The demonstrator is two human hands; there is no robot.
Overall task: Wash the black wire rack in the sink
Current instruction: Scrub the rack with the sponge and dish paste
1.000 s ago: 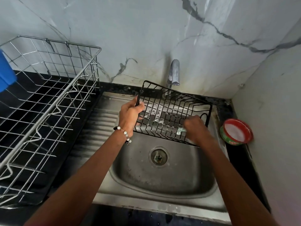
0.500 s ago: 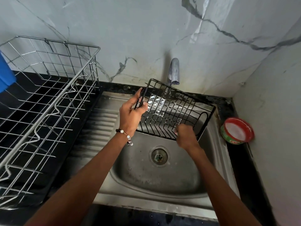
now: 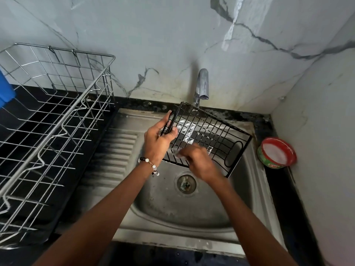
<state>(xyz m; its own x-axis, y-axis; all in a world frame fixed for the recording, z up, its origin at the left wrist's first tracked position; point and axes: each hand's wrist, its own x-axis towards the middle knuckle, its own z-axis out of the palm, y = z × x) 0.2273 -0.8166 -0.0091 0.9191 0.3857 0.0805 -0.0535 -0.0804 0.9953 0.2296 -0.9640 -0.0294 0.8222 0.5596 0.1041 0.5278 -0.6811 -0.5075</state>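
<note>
Your left hand (image 3: pixel 157 143) fingers (image 3: pixel 173 129) clamp the black wire rack's (image 3: pixel 217 135) left edge over the sink (image 3: pixel 192 214); your blurred right hand (image 3: pixel 199 162) presses its wires, grip unclear

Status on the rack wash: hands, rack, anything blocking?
Left hand grips black wire rack by its left edge, tilted over sink. Right hand blurred on rack's near edge; grip unclear. Tap dry. No obstruction.

red-rimmed green tub (image 3: pixel 276 153) | side label: white letters "EX…", rest cut off | no other legible txt
</note>
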